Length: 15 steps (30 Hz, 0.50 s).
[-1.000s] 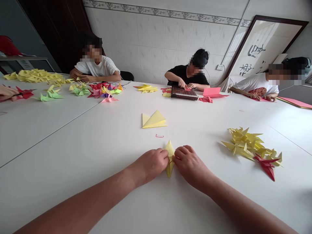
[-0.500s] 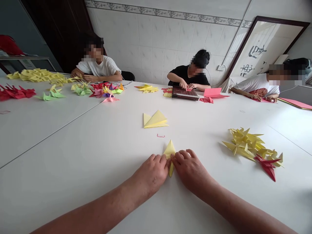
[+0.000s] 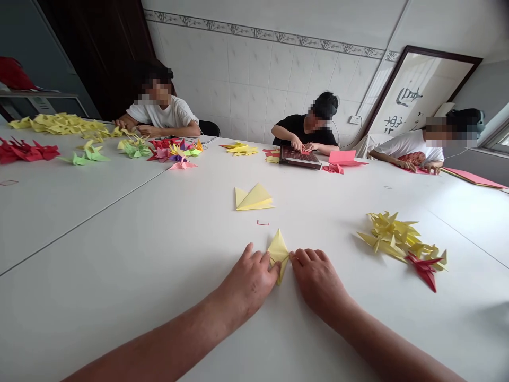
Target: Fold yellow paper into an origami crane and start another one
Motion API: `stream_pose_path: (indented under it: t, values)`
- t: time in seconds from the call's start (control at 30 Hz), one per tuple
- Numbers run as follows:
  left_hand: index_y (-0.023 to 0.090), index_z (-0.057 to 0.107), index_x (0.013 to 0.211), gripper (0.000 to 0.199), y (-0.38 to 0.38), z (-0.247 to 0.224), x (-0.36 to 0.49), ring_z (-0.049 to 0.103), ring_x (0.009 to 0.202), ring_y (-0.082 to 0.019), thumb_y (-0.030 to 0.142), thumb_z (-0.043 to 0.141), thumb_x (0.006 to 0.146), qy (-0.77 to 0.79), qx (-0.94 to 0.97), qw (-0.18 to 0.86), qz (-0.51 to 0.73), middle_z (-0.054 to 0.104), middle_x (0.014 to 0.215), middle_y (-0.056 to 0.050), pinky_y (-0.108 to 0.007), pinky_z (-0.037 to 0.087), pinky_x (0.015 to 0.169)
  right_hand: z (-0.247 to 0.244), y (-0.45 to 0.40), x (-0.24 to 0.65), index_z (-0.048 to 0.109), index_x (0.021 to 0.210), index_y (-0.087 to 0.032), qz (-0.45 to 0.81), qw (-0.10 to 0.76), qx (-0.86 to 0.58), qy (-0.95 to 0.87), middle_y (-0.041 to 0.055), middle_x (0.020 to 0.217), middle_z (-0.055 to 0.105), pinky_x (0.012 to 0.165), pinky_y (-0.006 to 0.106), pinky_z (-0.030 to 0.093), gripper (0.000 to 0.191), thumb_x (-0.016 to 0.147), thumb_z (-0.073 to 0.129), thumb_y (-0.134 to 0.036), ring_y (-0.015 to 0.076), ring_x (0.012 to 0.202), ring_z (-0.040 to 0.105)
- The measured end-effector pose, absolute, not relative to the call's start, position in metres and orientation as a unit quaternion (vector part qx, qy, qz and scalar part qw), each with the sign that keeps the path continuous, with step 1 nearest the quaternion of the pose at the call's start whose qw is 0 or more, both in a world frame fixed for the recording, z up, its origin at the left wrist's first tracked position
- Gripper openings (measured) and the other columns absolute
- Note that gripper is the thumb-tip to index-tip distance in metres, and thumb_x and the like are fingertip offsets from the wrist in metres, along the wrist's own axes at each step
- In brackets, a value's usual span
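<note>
Right now, your right hand (image 3: 316, 273) has its fingertips pinched on the right corner of the paper (image 3: 279, 245), a yellow diamond near the middle of the table (image 3: 139, 254). Your left hand (image 3: 252, 276) lays thumb and fingers on its left side; whether they grip or merely press, I cannot tell. Beyond lie a red mark (image 3: 263, 223) and a folded sheet (image 3: 254, 199). To your right sit yellow cranes (image 3: 397, 233), a red crane (image 3: 424, 269) at their near side.

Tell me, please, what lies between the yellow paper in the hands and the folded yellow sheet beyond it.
In the head view, a red bracket-shaped mark on the table lies between the held paper and the folded sheet.
</note>
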<state>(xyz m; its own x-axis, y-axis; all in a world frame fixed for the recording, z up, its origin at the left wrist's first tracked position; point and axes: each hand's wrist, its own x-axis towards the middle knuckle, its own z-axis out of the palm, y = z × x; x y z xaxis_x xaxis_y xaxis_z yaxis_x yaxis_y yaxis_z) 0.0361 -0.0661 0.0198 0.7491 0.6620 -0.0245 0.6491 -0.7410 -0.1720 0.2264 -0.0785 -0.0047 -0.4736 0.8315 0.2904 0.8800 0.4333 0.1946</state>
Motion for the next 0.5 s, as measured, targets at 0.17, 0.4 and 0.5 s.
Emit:
stream_pose_path:
  t: [0.17,0.4,0.5]
  values:
    - [0.020,0.059,0.091,0.027,-0.050,0.016,0.035,0.056,0.070,-0.015,0.001,0.047,0.077,-0.383,-0.918,0.027,-0.099,0.059,0.078,-0.001,-0.042,0.039,0.093,-0.007,-0.076,0.230,0.058,0.106,-0.017,-0.075,0.152,-0.554,-0.815,0.0069,0.092,0.063,0.074,0.033,0.039,0.028,0.084,0.046,-0.005,0.0205,0.083,0.056]
    - [0.021,0.061,0.070,0.018,-0.018,0.011,0.041,0.056,0.071,-0.016,0.021,0.049,0.083,-0.438,-0.852,-0.182,-0.224,0.059,0.071,0.000,-0.027,0.041,0.063,-0.008,-0.065,0.224,0.060,0.096,-0.020,0.038,0.227,-0.561,-0.795,0.0063,0.090,0.063,0.076,0.034,0.040,0.017,0.091,0.043,-0.021,0.0211,0.085,0.057]
    - [0.021,0.057,0.063,0.020,-0.007,0.009,0.045,0.056,0.076,-0.017,0.021,0.048,0.081,-0.450,-0.813,-0.238,-0.283,0.056,0.066,0.001,-0.026,0.041,0.067,-0.003,-0.056,0.219,0.058,0.099,-0.021,0.106,0.272,-0.588,-0.754,0.0043,0.086,0.063,0.073,0.032,0.041,0.016,0.087,0.048,-0.025,0.0205,0.083,0.057]
